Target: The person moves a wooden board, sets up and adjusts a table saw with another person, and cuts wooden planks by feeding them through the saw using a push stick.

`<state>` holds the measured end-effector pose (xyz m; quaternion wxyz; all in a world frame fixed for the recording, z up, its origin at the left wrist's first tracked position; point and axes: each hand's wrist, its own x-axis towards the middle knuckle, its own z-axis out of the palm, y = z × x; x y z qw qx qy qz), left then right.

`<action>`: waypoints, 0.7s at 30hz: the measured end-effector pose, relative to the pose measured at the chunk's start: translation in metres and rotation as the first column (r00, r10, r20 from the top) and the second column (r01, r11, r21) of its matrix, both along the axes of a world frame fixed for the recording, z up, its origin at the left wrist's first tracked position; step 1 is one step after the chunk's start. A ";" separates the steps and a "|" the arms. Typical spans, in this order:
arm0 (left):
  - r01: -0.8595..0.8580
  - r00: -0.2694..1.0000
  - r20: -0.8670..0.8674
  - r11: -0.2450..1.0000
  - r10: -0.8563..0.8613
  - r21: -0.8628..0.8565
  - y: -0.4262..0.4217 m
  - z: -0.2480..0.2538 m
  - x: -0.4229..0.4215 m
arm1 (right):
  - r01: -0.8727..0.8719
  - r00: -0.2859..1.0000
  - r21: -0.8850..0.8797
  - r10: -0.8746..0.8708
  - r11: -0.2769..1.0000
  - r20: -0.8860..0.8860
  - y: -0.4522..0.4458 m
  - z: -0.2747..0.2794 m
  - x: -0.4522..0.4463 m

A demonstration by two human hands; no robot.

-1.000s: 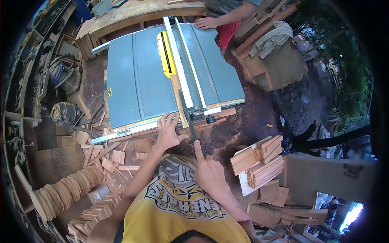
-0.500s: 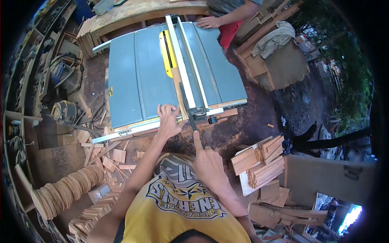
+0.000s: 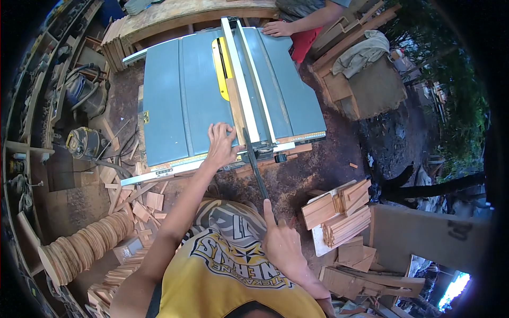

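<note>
My left hand (image 3: 219, 147) rests on the front of the blue-grey saw table (image 3: 204, 85), fingers bent and apart, its thumb side against the near end of a narrow wooden strip (image 3: 236, 108). That strip lies along the pale fence (image 3: 245, 87), its far end over the yellow insert (image 3: 219, 66). My right hand (image 3: 283, 245) is closed round a long dark stick (image 3: 255, 172), index finger stretched along it. The stick's far tip meets the strip near its front end. The part of the stick inside my palm is hidden.
A co-worker's hand (image 3: 278, 28) lies on the table's far right corner. Cut wood pieces (image 3: 347, 225) are stacked at the right, and offcuts (image 3: 142, 212) lie on the floor at the left. Round wooden discs (image 3: 87, 246) form a row at the lower left.
The wooden strip has slid away from me along the fence, further over the yellow insert. My left hand has moved forward onto the table. My right hand has shifted back with the stick.
</note>
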<state>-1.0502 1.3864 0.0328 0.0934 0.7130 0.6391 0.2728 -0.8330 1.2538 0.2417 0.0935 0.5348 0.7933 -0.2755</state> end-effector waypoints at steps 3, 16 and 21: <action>0.017 1.000 -0.017 0.999 -0.017 0.032 0.002 -0.005 -0.004 | 0.004 1.000 0.009 -0.004 1.000 0.017 -0.002 -0.011 -0.005; -0.226 0.960 0.196 0.965 0.197 0.135 0.018 -0.016 -0.002 | 0.015 1.000 0.108 -0.014 0.994 -0.011 0.025 -0.025 -0.024; -0.303 0.928 0.257 0.949 0.271 0.090 0.032 -0.021 -0.002 | 0.021 1.000 0.125 -0.020 0.992 -0.005 0.038 -0.029 -0.031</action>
